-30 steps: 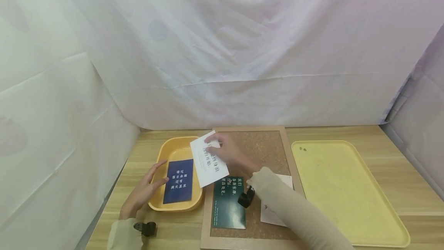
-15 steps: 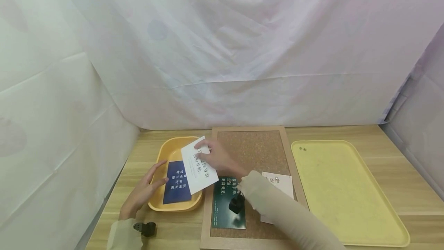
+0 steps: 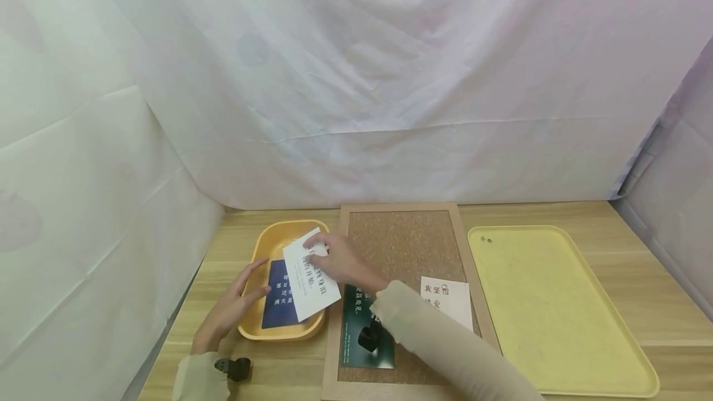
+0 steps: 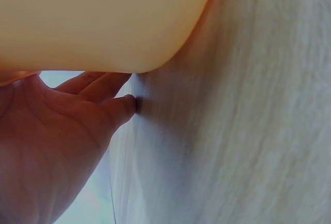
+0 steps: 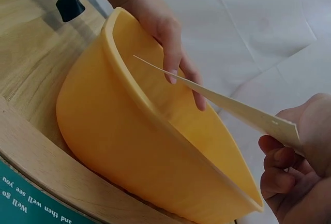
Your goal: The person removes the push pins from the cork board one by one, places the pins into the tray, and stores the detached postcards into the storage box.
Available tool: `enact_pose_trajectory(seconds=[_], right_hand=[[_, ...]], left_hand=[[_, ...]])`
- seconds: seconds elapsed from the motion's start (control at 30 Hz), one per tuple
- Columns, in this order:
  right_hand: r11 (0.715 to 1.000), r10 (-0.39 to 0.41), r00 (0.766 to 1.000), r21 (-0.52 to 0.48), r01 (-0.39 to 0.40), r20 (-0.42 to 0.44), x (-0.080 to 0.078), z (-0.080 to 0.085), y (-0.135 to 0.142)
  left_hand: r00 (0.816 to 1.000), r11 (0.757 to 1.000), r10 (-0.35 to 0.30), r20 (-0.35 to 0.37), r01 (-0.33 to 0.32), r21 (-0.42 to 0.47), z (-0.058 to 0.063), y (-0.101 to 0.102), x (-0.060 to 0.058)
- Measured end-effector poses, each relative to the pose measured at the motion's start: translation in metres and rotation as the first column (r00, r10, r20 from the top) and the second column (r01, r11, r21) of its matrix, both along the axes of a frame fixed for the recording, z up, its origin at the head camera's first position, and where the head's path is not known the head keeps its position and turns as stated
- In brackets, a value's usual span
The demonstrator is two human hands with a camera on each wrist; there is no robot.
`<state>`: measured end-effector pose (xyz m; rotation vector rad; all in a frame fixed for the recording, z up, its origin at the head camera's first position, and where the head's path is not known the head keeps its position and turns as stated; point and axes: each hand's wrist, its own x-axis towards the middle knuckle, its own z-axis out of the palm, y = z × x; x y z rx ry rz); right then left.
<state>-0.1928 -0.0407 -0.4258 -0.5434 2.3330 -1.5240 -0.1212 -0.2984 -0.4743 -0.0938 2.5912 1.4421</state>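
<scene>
My right hand (image 3: 338,260) pinches a white printed card (image 3: 313,278) near its upper right edge, above the yellow plastic basin (image 3: 283,330). In the right wrist view this card (image 5: 232,106) appears nearly edge-on, with my fingers curled beneath it. My left hand (image 3: 231,308) holds the basin's left rim, thumb and a finger reaching inside, other fingers outside against the wall, as the left wrist view shows. Inside the basin lies a dark blue card (image 3: 275,311) with white characters, partly covered by the white card.
Right of the basin lies a wood-framed corkboard (image 3: 406,243). On it are a dark green card (image 3: 356,345), partly behind my right sleeve, and another white card (image 3: 453,302). Farther right is a flat yellow tray (image 3: 557,308) with small pieces (image 3: 486,239) near its upper left corner.
My right hand has carried the white card left and slightly down, farther over the basin and the blue card. More of the white card on the corkboard shows now. My left hand stays put.
</scene>
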Motion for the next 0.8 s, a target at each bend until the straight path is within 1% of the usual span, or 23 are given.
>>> enact_pose_trajectory(seconds=[0.33,0.5,0.7,0.8], right_hand=[[1.0,0.007,1.0,-0.016,-0.007,0.029,0.001,-0.004,-0.006],[1.0,0.005,1.0,-0.002,-0.005,0.004,0.001,-0.005,-0.009],[1.0,0.001,1.0,0.015,-0.001,-0.007,0.001,-0.009,-0.014],[1.0,0.01,0.999,0.012,-0.009,-0.041,0.0,-0.011,-0.016]], left_hand=[[1.0,1.0,-0.006,0.002,0.006,0.001,0.002,0.002,0.001],[1.0,1.0,0.003,0.012,-0.003,0.001,0.0,0.002,0.0],[1.0,1.0,-0.001,0.005,0.001,-0.001,-0.003,0.001,0.001],[1.0,1.0,-0.005,0.012,0.005,0.007,-0.003,0.0,0.0]])
